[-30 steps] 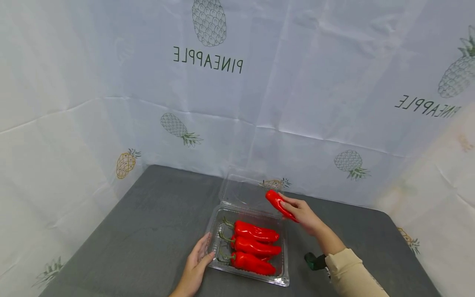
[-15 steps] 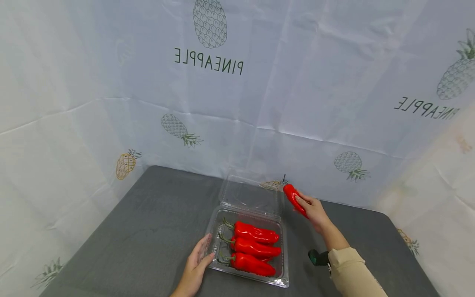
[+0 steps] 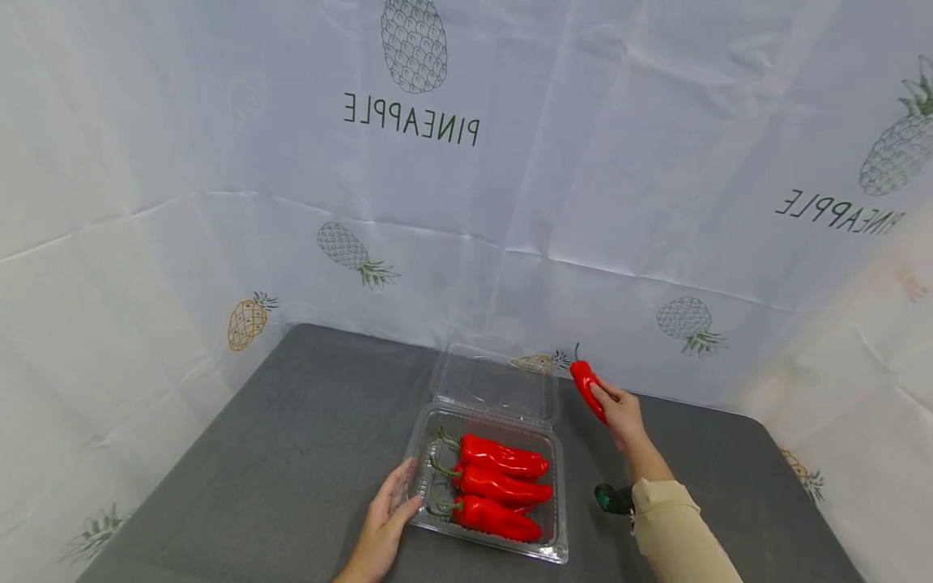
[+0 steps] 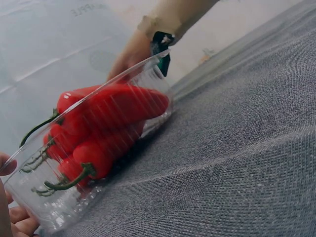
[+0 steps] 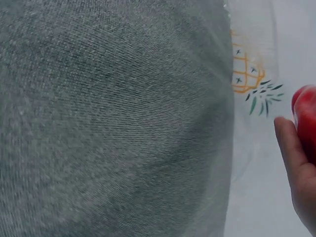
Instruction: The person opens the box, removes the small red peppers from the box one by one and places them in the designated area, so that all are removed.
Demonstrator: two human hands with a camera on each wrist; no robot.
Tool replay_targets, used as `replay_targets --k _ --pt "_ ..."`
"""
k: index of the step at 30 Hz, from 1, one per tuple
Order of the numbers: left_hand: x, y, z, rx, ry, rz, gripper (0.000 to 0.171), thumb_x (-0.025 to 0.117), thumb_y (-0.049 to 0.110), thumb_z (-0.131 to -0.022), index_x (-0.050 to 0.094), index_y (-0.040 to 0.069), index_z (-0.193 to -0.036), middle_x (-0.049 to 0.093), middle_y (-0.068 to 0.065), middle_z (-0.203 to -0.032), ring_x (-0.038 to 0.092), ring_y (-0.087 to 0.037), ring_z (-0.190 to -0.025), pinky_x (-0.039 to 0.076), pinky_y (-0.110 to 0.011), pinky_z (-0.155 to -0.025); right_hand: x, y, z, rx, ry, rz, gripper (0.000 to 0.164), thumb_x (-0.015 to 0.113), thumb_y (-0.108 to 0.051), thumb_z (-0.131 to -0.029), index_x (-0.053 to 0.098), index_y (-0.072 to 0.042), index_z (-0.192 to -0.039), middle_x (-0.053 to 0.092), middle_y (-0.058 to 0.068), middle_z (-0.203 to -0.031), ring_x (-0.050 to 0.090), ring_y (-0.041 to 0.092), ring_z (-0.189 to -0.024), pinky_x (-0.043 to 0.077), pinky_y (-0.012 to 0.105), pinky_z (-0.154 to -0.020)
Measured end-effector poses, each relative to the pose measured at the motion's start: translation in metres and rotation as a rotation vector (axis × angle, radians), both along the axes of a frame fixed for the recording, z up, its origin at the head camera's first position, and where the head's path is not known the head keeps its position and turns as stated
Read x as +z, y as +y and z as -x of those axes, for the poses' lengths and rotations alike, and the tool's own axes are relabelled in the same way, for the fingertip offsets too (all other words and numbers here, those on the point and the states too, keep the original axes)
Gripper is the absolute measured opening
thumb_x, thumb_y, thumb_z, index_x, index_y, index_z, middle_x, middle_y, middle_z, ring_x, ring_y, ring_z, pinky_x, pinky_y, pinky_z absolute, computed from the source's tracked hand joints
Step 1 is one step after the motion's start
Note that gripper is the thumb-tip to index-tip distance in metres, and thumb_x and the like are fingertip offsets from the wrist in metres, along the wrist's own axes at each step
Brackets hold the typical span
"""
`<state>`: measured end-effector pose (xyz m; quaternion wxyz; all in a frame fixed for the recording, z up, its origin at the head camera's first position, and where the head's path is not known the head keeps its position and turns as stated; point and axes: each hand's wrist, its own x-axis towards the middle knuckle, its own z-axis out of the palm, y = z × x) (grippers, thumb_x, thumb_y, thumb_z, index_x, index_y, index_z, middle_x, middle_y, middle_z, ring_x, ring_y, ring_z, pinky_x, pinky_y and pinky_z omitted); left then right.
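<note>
In the head view a clear plastic clamshell box (image 3: 561, 518) stands on the table with several red peppers (image 3: 503, 488) piled in its base, green stems to the left. My left hand (image 3: 384, 514) grips the box's left wall, thumb at the rim; the left wrist view shows its fingertips (image 4: 22, 219) on the outside. To the right of the raised lid, my right hand (image 3: 617, 409) holds one more red pepper (image 3: 585, 389) up off the table, its thin stem pointing up. Only part of that pepper (image 5: 307, 118) shows in the right wrist view.
The transparent lid (image 3: 496, 376) leans back behind the base. Grey cloth covers the table (image 3: 291, 453). A white curtain (image 3: 583, 178) printed with pineapples hangs close behind its far edge. A dark green strap (image 3: 614, 499) sits at my right wrist.
My right hand has carried its pepper to the right, away from the box, and the pepper has tilted more upright so its stem shows. The left hand and the box have stayed put.
</note>
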<state>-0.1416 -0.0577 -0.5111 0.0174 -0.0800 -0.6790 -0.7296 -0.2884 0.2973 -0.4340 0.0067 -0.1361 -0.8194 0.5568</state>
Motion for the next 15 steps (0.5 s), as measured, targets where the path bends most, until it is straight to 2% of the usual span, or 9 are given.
replay_targets --k 4,7,12,15 --pt "0.001 -0.001 0.000 0.008 0.017 -0.001 0.053 0.049 0.010 -0.095 0.028 -0.011 -0.139 0.029 -0.031 -0.145 0.031 0.015 -0.122 0.024 0.001 -0.097 -0.007 -0.002 0.003 -0.053 0.036 -0.008 0.053 0.049 -0.032 -0.097 0.036 -0.008 -0.142 0.031 0.024 -0.147 0.033 0.034 -0.123 0.041 0.035 -0.092" --pt "0.001 -0.001 0.000 0.002 0.001 -0.003 0.054 0.049 0.011 -0.095 0.027 -0.010 -0.140 0.028 -0.030 -0.146 0.031 0.012 -0.124 0.024 0.001 -0.097 -0.012 -0.005 0.004 -0.092 0.055 -0.024 0.051 0.049 -0.028 -0.097 0.037 -0.006 -0.141 0.031 0.027 -0.146 0.033 0.036 -0.123 0.040 0.042 -0.095" --pt "0.001 -0.001 0.000 -0.008 0.001 -0.014 0.054 0.048 0.010 -0.095 0.026 -0.010 -0.140 0.027 -0.030 -0.147 0.030 0.016 -0.122 0.024 0.001 -0.097 -0.020 -0.011 0.006 -0.150 0.042 -0.073 0.049 0.049 -0.026 -0.097 0.039 -0.006 -0.140 0.032 0.027 -0.145 0.034 0.038 -0.123 0.038 0.050 -0.101" --pt "0.000 0.000 -0.001 -0.008 0.034 -0.023 0.053 0.048 0.009 -0.095 0.026 -0.011 -0.140 0.027 -0.032 -0.146 0.030 0.014 -0.123 0.024 0.001 -0.097 -0.025 -0.014 0.008 -0.169 0.032 -0.107 0.047 0.050 -0.025 -0.096 0.041 -0.006 -0.139 0.035 0.028 -0.144 0.035 0.039 -0.123 0.039 0.051 -0.101"
